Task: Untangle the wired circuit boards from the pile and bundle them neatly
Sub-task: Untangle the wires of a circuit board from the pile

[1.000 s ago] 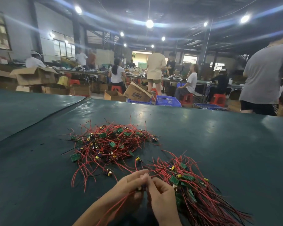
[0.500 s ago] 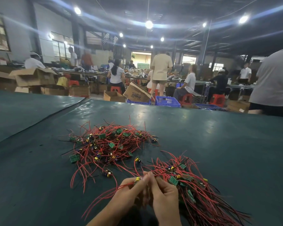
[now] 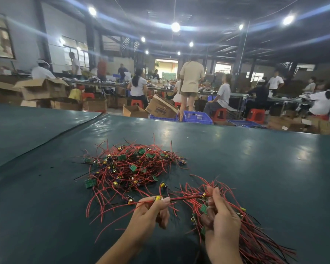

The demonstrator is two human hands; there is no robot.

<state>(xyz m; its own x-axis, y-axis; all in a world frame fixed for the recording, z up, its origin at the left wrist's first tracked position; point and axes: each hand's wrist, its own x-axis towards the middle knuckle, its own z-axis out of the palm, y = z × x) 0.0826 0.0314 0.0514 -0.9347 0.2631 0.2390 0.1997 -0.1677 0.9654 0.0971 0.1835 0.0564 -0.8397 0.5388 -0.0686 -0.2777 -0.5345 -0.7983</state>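
Note:
A tangled pile of small green circuit boards with red and black wires lies on the dark green table, just beyond my hands. My left hand pinches one wired board with a yellow part at its fingertips. Its wires stretch taut to the right, where my right hand pinches their far end. My right hand also holds a sorted bundle of boards and wires that fans out toward the lower right. Loose red wires trail on the table left of my left hand.
Beyond the table's far edge stand cardboard boxes, blue crates and red stools. Several people sit or stand at benches further back. A second green surface adjoins on the left.
My hands were pinched close together; now they have moved apart, the left going left with one board, so its wires are drawn straight between them.

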